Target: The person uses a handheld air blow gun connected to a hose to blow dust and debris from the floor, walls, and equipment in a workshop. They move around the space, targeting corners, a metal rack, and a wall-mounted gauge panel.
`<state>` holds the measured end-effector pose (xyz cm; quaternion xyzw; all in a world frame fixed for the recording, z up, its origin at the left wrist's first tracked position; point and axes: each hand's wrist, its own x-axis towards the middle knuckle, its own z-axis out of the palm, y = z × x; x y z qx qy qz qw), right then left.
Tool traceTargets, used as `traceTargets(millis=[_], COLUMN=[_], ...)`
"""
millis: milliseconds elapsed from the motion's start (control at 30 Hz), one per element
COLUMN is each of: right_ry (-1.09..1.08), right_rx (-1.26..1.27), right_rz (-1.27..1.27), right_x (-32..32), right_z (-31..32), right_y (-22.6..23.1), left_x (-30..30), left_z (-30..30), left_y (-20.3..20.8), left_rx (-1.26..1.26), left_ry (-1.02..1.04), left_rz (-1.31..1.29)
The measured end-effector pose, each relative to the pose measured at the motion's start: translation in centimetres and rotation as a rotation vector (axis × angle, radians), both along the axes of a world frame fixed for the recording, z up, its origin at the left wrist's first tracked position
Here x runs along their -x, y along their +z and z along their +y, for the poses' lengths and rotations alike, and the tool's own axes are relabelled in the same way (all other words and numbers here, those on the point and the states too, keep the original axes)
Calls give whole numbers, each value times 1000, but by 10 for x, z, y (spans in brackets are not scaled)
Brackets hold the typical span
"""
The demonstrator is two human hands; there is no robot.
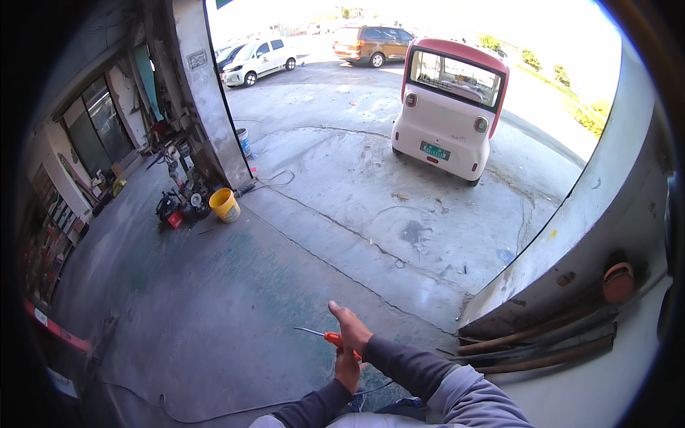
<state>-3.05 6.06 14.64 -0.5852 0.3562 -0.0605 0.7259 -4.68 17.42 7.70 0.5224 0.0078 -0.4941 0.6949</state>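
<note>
Low in the middle of the head view, my left hand (347, 371) is closed round an orange-handled tool (332, 338) with a thin, straight metal shaft pointing left. Whether it is a screwdriver or an air blow gun is not clear. Just above and right of it, my right hand (349, 327) is stretched out, partly over the handle. Nothing shows in that hand, though its far side is hidden. Both my forearms are in dark sleeves.
A dark hose (214, 416) runs along the floor and passes by my hands. Pipes (546, 349) lie beside the right wall. A yellow bucket (225, 205) stands near machine parts (187, 203) by a pillar. Outside is a small pink-and-white car (446, 118).
</note>
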Motion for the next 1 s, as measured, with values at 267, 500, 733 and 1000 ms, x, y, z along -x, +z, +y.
traceTargets(millis=[267, 500, 733, 1000], right_ry=[-66, -398, -575, -39], right_rx=[-502, -468, -493, 212], right_rz=[-173, -241, -540, -122], right_x=[-10, -13, 31, 148], right_z=[5, -96, -129, -87], right_y=[9, 1, 5, -58], left_x=[-37, -1, 18, 32], left_z=[-7, 1, 4, -31], left_y=[2, 33, 46, 38], left_rx=[184, -63, -148, -93], left_ry=[83, -321, -579, -445], left_rz=[-211, -532, -315, -144])
